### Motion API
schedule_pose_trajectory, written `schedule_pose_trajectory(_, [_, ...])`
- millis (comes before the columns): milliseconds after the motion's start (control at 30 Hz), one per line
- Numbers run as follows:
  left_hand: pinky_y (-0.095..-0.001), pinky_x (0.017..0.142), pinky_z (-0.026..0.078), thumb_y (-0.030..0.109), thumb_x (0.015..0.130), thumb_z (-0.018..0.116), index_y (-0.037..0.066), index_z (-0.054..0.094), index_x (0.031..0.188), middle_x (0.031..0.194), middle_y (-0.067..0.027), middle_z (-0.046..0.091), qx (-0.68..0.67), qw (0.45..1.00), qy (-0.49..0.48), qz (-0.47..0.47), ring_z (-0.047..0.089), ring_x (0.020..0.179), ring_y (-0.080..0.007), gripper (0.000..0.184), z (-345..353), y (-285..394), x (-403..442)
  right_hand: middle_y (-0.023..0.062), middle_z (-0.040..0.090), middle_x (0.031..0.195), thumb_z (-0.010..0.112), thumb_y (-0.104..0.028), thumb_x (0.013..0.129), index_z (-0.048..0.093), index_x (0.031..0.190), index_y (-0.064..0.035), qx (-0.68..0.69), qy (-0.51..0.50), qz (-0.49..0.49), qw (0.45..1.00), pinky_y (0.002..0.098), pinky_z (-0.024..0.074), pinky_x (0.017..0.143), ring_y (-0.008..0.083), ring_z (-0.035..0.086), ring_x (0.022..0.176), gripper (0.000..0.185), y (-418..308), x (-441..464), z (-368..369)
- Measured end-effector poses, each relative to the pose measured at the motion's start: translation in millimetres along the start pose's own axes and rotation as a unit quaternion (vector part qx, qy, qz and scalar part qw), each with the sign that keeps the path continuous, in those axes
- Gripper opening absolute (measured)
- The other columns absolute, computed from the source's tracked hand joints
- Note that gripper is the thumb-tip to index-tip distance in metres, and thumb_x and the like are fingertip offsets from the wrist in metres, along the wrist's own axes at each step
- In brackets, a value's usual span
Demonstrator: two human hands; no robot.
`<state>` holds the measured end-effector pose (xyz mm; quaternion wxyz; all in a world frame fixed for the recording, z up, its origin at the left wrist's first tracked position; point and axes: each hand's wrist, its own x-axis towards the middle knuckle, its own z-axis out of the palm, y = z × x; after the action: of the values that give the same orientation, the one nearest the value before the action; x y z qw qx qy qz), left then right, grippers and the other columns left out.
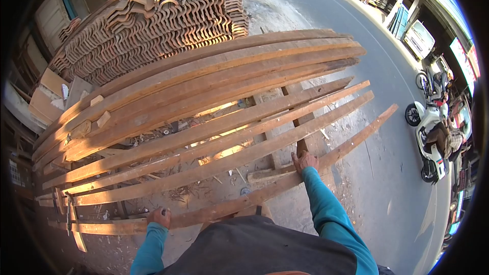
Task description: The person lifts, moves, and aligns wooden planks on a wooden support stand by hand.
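A long wooden plank runs across in front of my body, closest to me of all the timbers. My left hand is closed on its left part. Farther along, toward the right end, my right hand grips the same plank with bent fingers. Just beyond it lies a second long plank, roughly parallel and apart from the first. Near the left ends of both, a dark metal tool hangs down; its kind is hard to make out. Some of my fingers are hidden behind the wood.
More long beams lie side by side beyond, on wooden supports. Small wood blocks rest on them. Stacked roof tiles stand behind. A road passes at right, with a parked white motorcycle. Wood scraps litter the ground.
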<state>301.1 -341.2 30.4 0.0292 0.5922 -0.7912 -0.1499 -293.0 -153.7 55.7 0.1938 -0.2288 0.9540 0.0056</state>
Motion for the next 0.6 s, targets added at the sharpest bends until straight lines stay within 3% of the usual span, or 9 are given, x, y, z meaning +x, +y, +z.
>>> schedule_pose_trajectory(600, [-0.0493,0.081,0.054,0.035,0.087,0.066,0.009,0.073,0.089,0.089,-0.0205,0.072,0.009,1.0,-0.001,0.004,0.069,0.086,-0.0416,0.027,-1,1,0,0.0223,0.07,0.117,0.044,-0.065,0.095,0.064,0.12,-0.007,0.019,0.015,-0.006,1.0,0.0484,0.0337,0.114,0.0342,0.066,0.113,0.066,4,-3,2])
